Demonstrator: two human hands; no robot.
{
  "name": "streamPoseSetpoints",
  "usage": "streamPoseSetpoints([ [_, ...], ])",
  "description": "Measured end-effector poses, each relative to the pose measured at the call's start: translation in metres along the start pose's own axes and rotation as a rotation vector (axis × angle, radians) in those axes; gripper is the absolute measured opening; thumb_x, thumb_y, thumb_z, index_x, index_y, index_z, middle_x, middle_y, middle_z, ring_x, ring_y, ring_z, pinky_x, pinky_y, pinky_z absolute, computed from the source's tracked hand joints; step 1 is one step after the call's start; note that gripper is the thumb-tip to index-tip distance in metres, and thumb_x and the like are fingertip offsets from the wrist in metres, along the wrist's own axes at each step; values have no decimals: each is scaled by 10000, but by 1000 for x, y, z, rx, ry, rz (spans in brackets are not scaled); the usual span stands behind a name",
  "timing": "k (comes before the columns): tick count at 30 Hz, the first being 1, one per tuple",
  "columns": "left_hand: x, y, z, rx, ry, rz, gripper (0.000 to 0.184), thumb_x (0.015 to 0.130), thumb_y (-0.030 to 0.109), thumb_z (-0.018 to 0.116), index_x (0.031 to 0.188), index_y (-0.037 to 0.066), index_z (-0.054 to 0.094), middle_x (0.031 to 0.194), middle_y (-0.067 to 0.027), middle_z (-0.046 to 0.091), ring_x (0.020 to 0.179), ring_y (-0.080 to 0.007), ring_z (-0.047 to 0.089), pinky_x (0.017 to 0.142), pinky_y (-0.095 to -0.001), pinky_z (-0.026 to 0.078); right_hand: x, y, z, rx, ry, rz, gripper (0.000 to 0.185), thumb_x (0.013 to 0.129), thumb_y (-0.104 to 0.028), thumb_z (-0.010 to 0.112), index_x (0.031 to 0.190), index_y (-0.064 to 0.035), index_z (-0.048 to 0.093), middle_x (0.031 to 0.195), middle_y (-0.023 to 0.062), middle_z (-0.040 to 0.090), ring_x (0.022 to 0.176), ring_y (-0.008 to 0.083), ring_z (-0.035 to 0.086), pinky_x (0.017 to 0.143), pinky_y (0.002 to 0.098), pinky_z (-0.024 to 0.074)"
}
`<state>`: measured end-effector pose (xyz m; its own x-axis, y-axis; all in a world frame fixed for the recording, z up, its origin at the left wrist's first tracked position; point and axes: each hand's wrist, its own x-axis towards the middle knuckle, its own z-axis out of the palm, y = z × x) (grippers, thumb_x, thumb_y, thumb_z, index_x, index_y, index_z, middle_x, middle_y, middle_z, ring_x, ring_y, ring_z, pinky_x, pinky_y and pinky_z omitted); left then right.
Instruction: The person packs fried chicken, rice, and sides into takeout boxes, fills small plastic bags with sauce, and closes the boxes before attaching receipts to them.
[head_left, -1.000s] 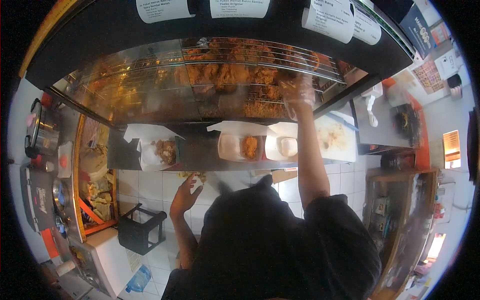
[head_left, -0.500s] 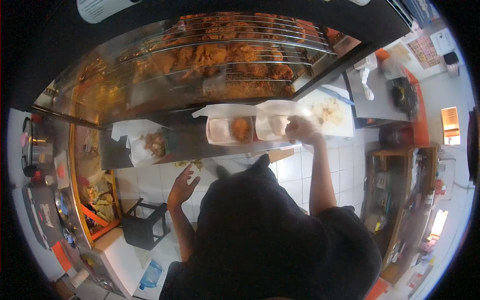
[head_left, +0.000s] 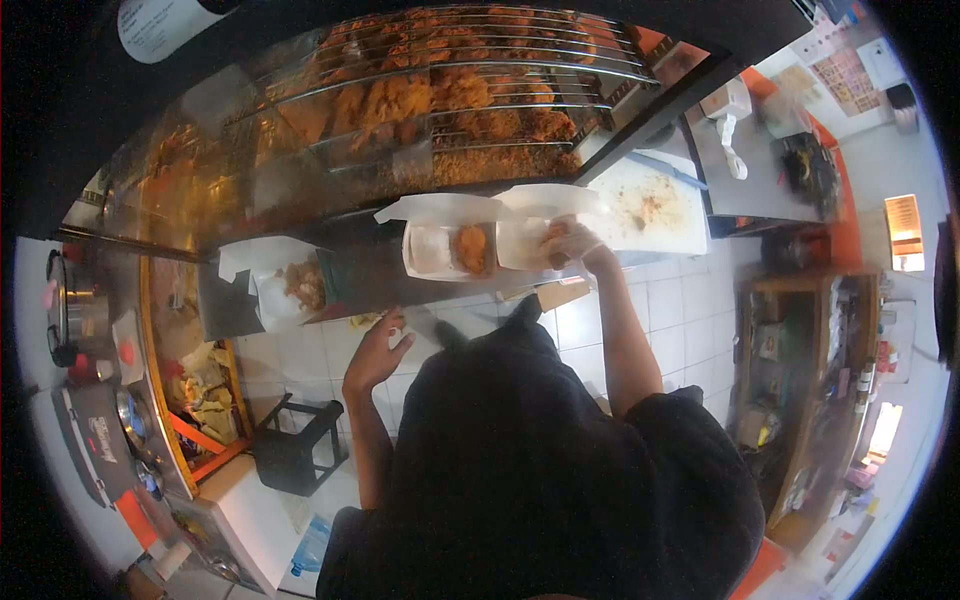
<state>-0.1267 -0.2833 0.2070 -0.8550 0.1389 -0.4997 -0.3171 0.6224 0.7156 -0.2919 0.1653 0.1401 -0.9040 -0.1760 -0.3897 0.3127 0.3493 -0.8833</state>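
Note:
My right hand (head_left: 578,243), in what looks like a thin clear glove, reaches into the right-hand open white box (head_left: 522,236). Its fingers close around a brown piece of fried chicken (head_left: 553,236), partly hidden by them. Joined beside it on the left, another open white box (head_left: 410,262) contains an orange-brown fried chicken piece (head_left: 471,249) and a pale portion (head_left: 432,246), possibly rice. My left hand (head_left: 378,350) hangs just in front of the counter edge, fingers apart, holding nothing. Left along the counter, a paper-lined white container (head_left: 268,298) holds small brown pieces (head_left: 304,285).
A display case with wire racks (head_left: 500,62) full of fried chicken stands above the counter. To the right lies a white cutting board (head_left: 655,212) with crumbs and a knife (head_left: 665,170). A black stool (head_left: 298,448) stands on the floor at left; wooden shelves (head_left: 790,400) are at right.
My right hand has moved slightly left and down into the right box, where a brown piece now shows at its fingers. My left hand has shifted slightly up and right.

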Motion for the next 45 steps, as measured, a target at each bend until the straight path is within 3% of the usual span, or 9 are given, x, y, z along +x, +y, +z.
streamPoseSetpoints([
  [7, -1, -9, 25, -17, -50, 91, 715, 969, 365, 671, 1541, 47, 383, 1336, -237, 620, 1199, -362, 627, 1034, -429, 478, -10, -18, 10, 465, -63, 187, 511, 789, -110, 832, 1246, -80, 606, 1050, 88, 685, 883, 204, 673, 722, 329, 559],
  [9, -2, -15, 29, -3, -62, 103, 715, 969, 371, 670, 1540, 47, 385, 1338, -238, 619, 1189, -364, 630, 1024, -432, 482, 10, 10, 9, -289, 99, 100, 535, 783, -118, 816, 1265, -61, 592, 984, 89, 701, 884, 212, 689, 727, 346, 565],
  [19, 1, -1, 18, 18, 3, 78, 693, 965, 339, 677, 1528, 39, 406, 1325, -248, 621, 1163, -354, 639, 1014, -424, 487, -20, -20, 2, -764, 400, -55, 349, 886, -218, 673, 1210, -93, 702, 1105, 170, 730, 976, 269, 703, 865, 353, 556],
  [26, 41, 123, 51, 99, -334, 442, 699, 979, 314, 687, 1553, 87, 361, 1435, -230, 547, 1348, -340, 534, 1096, -462, 457, -76, -66, -33, 287, 219, 189, 385, 975, -286, 676, 1238, -4, 671, 1148, 120, 733, 1014, 231, 694, 868, 345, 527],
  [32, 61, 304, 121, 173, 45, 1080, 970, 901, 219, 727, 1622, 43, 102, 1608, -264, 276, 1409, -421, 433, 1132, -530, 432, -64, -97, -46, 919, 814, -106, 725, 991, -441, 646, 1583, -143, 352, 1449, 121, 538, 1156, 231, 610, 1009, 392, 464],
  [35, 71, 369, 142, 182, 21, 1032, 880, 898, 146, 659, 1608, 20, 155, 1582, -284, 298, 1383, -438, 448, 1083, -498, 473, -74, -95, -84, 978, 635, -208, 594, 1037, -413, 571, 1525, -122, 399, 1362, 111, 569, 1136, 231, 606, 969, 376, 495],
  [36, 96, 371, 171, 176, 268, 1230, 759, 929, 120, 581, 1586, 19, 215, 1547, -293, 341, 1324, -448, 500, 1046, -468, 492, -95, -106, -89, 1013, 551, -358, 538, 1048, -397, 554, 1489, -111, 440, 1321, 101, 588, 1131, 230, 607, 952, 369, 506],
  [42, 102, 434, 201, 205, 165, 982, 632, 944, 56, 500, 1547, 41, 312, 1414, -271, 466, 1182, -451, 588, 986, -489, 499, -87, -76, -165, 215, 740, -485, 425, 1078, -297, 450, 1439, -76, 483, 1167, 70, 620, 1084, 225, 595, 922, 387, 486],
  [45, 174, 451, 256, 223, 514, 1165, 683, 907, 50, 561, 1546, 18, 320, 1123, -163, 538, 879, -288, 662, 658, -341, 596, -120, -129, -156, -225, 785, -326, 460, 1081, -307, 481, 1402, 22, 494, 1275, 127, 593, 1165, 250, 580, 1016, 380, 471],
])
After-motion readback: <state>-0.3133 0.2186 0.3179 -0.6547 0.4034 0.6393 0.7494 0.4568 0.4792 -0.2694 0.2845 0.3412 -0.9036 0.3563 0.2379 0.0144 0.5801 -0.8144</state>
